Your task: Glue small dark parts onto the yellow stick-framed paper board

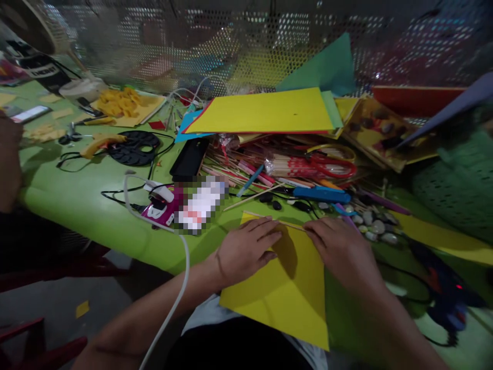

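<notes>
A sheet of yellow paper (285, 293) lies in front of me, its near end hanging over the table edge toward my lap. Along its far edge runs a thin wooden stick (290, 224). My left hand (246, 252) rests on the sheet's left part, fingers stretched toward the stick and slightly apart. At the far right corner, the bent fingers of my right hand (342, 249) are closed on the stick at the paper's edge; the thumb is hidden.
Beyond the paper are a blue cutter (321, 194), red-handled scissors (333, 167), many sticks and pebbles (379, 226). Left stand a phone (202, 205) and power strip (164, 208) with a white cable (187, 262). A glue gun (442, 293) lies right. Another person's arm (10, 159) shows left.
</notes>
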Demonstrator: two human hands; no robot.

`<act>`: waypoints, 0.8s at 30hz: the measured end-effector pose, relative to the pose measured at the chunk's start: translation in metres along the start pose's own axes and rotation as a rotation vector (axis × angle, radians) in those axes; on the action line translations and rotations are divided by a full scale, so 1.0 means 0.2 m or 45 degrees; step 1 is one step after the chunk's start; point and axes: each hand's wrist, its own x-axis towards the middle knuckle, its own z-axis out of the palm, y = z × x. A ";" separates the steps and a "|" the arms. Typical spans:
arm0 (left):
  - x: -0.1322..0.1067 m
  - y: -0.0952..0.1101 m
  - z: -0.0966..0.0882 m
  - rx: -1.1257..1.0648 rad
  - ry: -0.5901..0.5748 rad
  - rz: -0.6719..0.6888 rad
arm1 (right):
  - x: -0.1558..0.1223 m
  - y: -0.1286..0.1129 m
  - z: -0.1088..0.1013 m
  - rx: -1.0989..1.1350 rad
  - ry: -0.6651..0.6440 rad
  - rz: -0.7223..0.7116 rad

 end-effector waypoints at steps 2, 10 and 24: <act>0.01 0.00 -0.03 0.016 0.051 -0.079 | 0.01 -0.01 0.00 -0.036 0.009 0.011; 0.05 -0.03 -0.09 0.192 0.060 -0.372 | 0.03 -0.01 0.01 -0.186 0.052 0.081; 0.10 -0.09 -0.10 -0.177 0.035 -0.480 | 0.02 -0.02 -0.01 -0.023 0.060 0.131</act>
